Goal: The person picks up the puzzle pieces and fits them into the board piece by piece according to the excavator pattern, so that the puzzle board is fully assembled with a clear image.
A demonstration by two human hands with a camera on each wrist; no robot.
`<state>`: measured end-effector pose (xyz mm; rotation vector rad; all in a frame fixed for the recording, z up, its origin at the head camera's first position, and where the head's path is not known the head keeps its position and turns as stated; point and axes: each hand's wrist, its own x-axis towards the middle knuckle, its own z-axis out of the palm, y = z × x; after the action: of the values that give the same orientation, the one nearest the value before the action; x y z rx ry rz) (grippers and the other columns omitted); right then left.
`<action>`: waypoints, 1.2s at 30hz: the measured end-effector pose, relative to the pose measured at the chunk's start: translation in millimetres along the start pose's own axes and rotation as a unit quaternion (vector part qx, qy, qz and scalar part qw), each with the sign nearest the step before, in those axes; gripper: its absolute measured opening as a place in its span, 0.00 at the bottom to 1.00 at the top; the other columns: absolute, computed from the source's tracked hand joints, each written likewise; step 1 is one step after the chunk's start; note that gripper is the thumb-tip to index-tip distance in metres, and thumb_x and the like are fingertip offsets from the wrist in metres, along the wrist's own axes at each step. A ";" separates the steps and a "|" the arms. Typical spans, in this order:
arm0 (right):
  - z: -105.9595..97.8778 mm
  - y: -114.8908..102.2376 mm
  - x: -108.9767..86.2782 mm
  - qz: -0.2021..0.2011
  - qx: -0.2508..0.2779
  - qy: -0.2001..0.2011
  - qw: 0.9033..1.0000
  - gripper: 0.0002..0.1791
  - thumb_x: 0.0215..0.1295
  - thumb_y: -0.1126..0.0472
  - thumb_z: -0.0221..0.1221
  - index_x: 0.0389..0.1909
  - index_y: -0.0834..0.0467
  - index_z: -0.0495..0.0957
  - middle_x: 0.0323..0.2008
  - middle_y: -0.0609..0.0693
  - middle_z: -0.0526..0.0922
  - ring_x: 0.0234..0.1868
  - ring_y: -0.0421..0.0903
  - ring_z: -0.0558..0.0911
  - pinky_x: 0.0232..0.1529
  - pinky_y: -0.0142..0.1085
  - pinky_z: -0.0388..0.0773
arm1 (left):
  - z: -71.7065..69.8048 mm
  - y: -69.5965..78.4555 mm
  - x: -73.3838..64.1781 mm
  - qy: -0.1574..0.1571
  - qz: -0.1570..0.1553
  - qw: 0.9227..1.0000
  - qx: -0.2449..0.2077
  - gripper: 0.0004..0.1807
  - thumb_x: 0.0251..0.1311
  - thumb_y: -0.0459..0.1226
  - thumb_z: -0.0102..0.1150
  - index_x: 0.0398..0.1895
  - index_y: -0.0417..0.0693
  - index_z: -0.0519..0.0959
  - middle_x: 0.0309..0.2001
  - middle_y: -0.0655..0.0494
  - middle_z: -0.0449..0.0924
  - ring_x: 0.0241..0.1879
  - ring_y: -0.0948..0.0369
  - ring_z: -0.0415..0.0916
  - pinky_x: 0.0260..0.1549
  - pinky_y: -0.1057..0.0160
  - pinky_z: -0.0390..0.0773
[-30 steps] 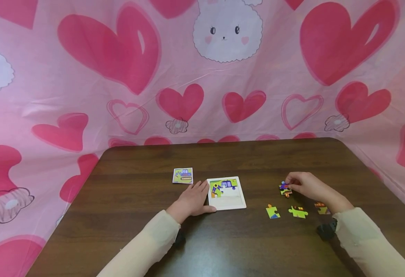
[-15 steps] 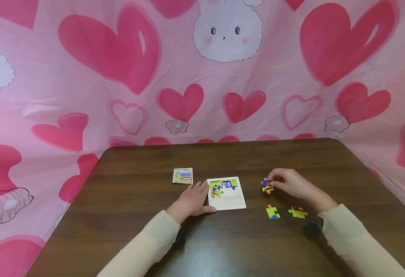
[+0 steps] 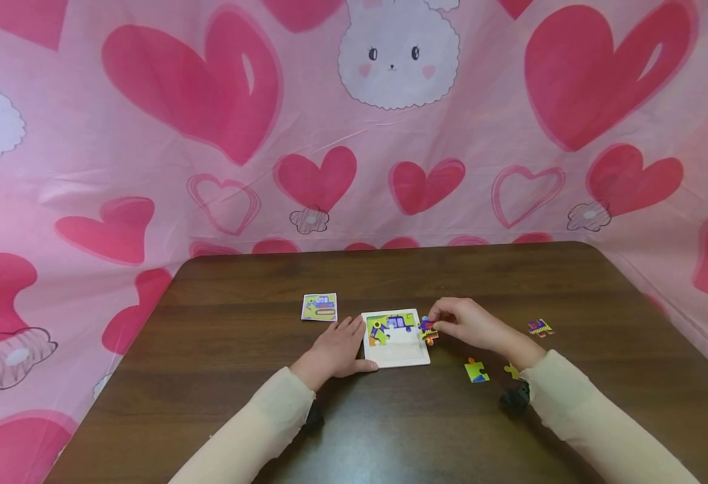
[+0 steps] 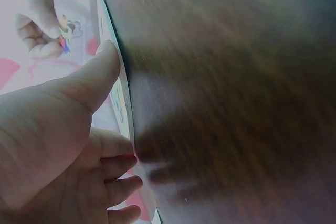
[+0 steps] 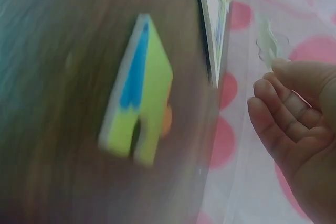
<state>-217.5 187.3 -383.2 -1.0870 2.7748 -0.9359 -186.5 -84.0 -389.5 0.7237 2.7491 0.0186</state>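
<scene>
Between thumb and fingertips my right hand [image 3: 468, 324] pinches a purple, red and orange puzzle piece [image 3: 429, 332] at the right edge of the white puzzle tray [image 3: 424, 349]. In the right wrist view that hand [image 5: 302, 114] holds the piece [image 5: 269, 43], seen nearly edge-on, above the table. My left hand [image 3: 333, 353] rests at the tray's left side, fingers extended; the left wrist view shows its thumb and fingers [image 4: 119, 167] against the tray's edge [image 4: 126, 103]. Pieces fitted along the tray's top and left show part of a digger picture [image 3: 392, 321].
A small digger picture card [image 3: 319, 307] lies left of the tray. Loose on the table are a green and blue piece [image 3: 477, 370], a green piece [image 3: 512, 371] partly hidden by the right sleeve, and a purple and orange piece [image 3: 540, 328] farther right.
My right hand has carried the pinched piece leftward across the table to the tray's right edge, uncovering another piece at the right. The left hand and tray stay in place.
</scene>
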 end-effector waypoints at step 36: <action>37.6 -21.0 50.4 -0.016 -0.036 -0.081 0.996 0.07 0.54 0.67 0.64 0.34 0.59 0.85 0.33 0.45 0.82 0.34 0.40 0.78 0.41 0.35 0.76 | 0.1 -1.7 1.1 0.007 0.004 1.000 -0.004 0.47 0.56 0.61 0.51 0.69 0.37 0.55 0.70 0.47 0.50 0.67 0.51 0.49 0.63 0.52 0.51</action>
<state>-234.4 124.0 -393.0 -1.1626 2.6857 -0.7204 -188.1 -84.9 -390.0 0.7351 2.7584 0.0382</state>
